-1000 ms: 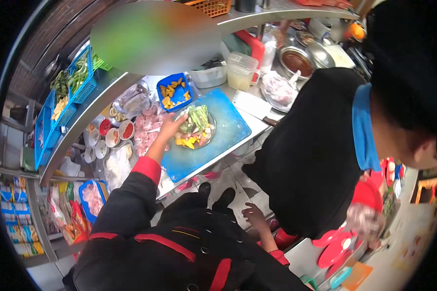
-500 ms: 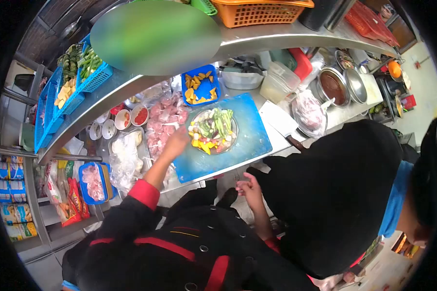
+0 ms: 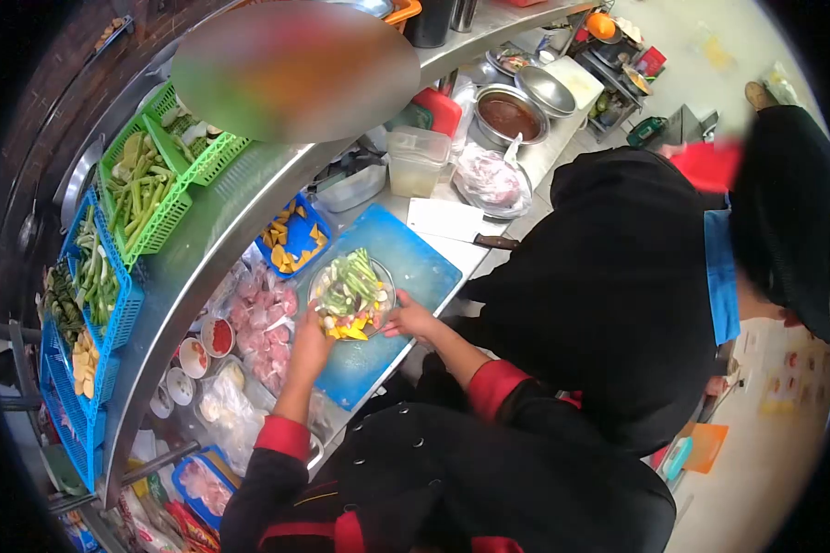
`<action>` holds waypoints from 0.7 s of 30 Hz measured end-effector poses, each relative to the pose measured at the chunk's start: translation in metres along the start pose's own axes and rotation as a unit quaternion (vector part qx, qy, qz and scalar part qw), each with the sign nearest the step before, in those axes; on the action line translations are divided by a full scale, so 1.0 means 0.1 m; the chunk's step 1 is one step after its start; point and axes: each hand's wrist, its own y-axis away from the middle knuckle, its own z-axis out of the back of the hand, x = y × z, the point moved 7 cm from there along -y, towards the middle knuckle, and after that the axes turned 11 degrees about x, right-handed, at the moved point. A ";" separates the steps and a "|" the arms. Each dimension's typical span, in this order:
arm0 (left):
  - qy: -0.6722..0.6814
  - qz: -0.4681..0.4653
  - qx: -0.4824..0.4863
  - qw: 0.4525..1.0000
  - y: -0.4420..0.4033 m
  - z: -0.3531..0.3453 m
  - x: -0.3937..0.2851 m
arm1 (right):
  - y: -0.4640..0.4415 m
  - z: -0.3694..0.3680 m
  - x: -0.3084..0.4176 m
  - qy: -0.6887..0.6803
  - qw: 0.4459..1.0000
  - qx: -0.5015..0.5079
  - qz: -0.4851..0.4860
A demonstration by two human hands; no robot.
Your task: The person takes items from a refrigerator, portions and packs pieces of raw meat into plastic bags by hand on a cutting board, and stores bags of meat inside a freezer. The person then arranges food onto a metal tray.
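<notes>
A round dish (image 3: pixel 389 274) heaped with cut vegetables sits over a blue cutting board (image 3: pixel 410 256). Green stalks, pale pieces and yellow chunks (image 3: pixel 348 329) fill it. My left hand (image 3: pixel 313 339) grips its near-left rim, the fingers partly hidden. On the right side, the fingers and thumb of my right hand (image 3: pixel 412 316) close on the rim. Whether the dish rests on the board or is slightly lifted, I cannot tell. Beyond the board lies a cleaver (image 3: pixel 445 219) with a brown handle.
Bagged raw meat (image 3: pixel 265 323) and a blue tray of yellow-orange pieces (image 3: pixel 295 238) are left of the board. A pot of brown sauce (image 3: pixel 509 118) stands farther back. Vegetable baskets (image 3: pixel 148 189) line the raised metal shelf. A co-worker in black (image 3: pixel 590 286) stands close on my right.
My right hand has come up from below the counter edge to the dish's right rim. My left hand has moved onto its left side. The view has swung right.
</notes>
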 end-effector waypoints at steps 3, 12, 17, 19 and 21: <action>-0.009 -0.006 -0.017 1.000 0.06 0.04 -0.04 | -0.03 -0.03 0.03 -0.002 0.999 -0.008 0.038; -0.007 -0.050 -0.074 0.996 0.34 0.07 -0.44 | 0.39 -0.01 0.15 -0.021 0.992 -0.036 0.122; 0.075 -0.138 -0.106 0.982 0.50 0.25 -1.07 | 0.89 0.08 0.35 -0.047 0.989 -0.040 0.134; 0.096 -0.159 -0.109 0.977 0.53 0.25 -1.26 | 1.16 0.03 0.51 -0.050 0.988 -0.055 0.136; 0.097 -0.178 -0.131 0.970 0.53 0.23 -1.40 | 1.41 -0.04 0.72 -0.063 0.984 -0.078 0.145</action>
